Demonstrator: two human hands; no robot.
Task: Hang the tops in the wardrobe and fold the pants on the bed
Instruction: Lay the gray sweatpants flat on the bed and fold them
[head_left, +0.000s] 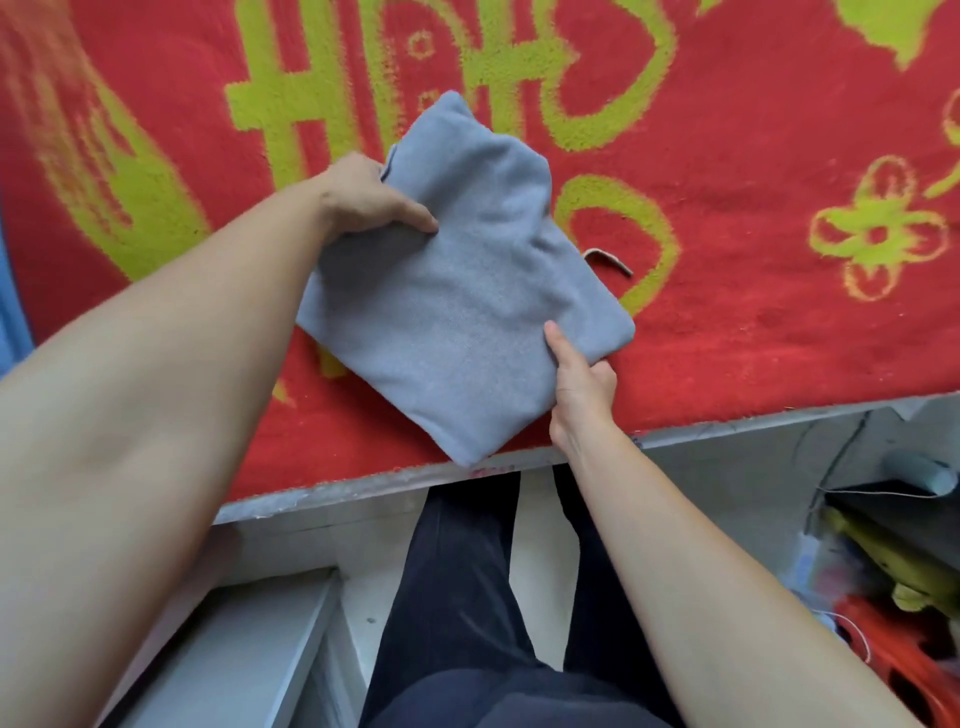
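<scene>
Folded grey pants (467, 312) sit over the red blanket (753, 156), with their nearest corner at the bed's near edge (363, 491). The left hand (363, 195) pinches the side far from that edge. The right hand (579, 384) pinches the side close to it, fingers (602, 371) curled underneath.

Risks:
- Only two sides are held, so the layers could slide apart.
- The corner at the edge could slip off the bed.
- The loose strap (610, 260) could snag.

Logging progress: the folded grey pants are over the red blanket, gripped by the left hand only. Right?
Not quite. The head view shows both the left hand and the right hand gripping the folded grey pants over the red blanket.
</scene>
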